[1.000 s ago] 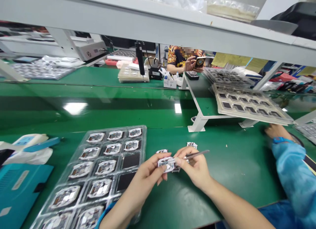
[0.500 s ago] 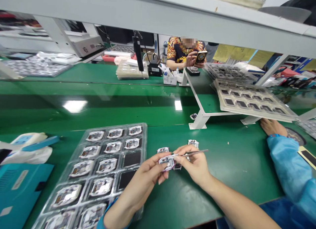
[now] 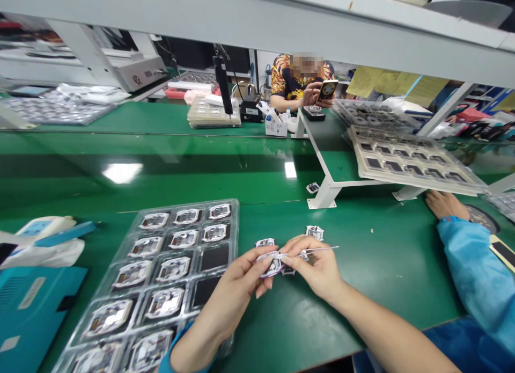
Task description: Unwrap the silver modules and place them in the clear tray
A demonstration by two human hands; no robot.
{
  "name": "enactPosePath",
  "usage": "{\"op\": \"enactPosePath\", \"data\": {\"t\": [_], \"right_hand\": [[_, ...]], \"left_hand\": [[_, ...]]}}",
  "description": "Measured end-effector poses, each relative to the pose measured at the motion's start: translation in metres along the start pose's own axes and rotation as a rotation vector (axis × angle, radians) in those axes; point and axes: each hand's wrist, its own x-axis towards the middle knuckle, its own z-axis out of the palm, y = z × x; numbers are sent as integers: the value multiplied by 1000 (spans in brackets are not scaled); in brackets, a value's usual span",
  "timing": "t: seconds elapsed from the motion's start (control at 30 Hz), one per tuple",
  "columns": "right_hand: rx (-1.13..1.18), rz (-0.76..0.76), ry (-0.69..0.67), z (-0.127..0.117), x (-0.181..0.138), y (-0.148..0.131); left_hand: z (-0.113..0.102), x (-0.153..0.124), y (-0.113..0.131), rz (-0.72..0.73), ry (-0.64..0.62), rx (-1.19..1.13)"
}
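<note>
My left hand [image 3: 243, 273] is closed on a small white-framed watch housing [image 3: 273, 266], thumb on top and fingers beneath. In my right hand [image 3: 316, 265] thin metal tweezers [image 3: 329, 248] are pinched, their rear end sticking out to the right. The tweezers' tips meet the housing near its right side, where my fingers partly cover them. On the green bench behind the hands lie further housings, one at the left [image 3: 264, 242] and one at the right [image 3: 315, 232]. Another [image 3: 288, 271] is partly hidden under my right hand.
A clear tray [image 3: 236, 228] of similar housings stands at the left, two pockets showing black liners. Stacked trays [image 3: 418, 174] rest on a raised white-legged stand [image 3: 328, 193]. At right is a co-worker's blue sleeve [image 3: 466, 255]; across the bench a person holds a phone [image 3: 327, 89].
The tweezers have turned slightly and now show a narrower edge. Both hands stay almost in place around the housing. The view has shifted very little.
</note>
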Motion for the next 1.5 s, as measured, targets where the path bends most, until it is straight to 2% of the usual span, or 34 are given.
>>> {"op": "enactPosePath", "data": {"t": [0.2,0.47,0.63,0.9,1.17,1.5], "right_hand": [[-22,8,-26,-2,1,-3],[115,253,23,-5,5,0],[138,326,17,-6,5,2],[123,308,42,-6,6,1],[74,283,28,-7,6,0],[125,271,-9,-7,6,-2]], "left_hand": [[0,1,-1,15,13,48],[-6,4,-10,181,30,331],[-3,3,-8,229,43,380],[-2,2,-7,225,9,407],[-1,2,-6,222,8,404],[0,2,-7,232,19,402]]}}
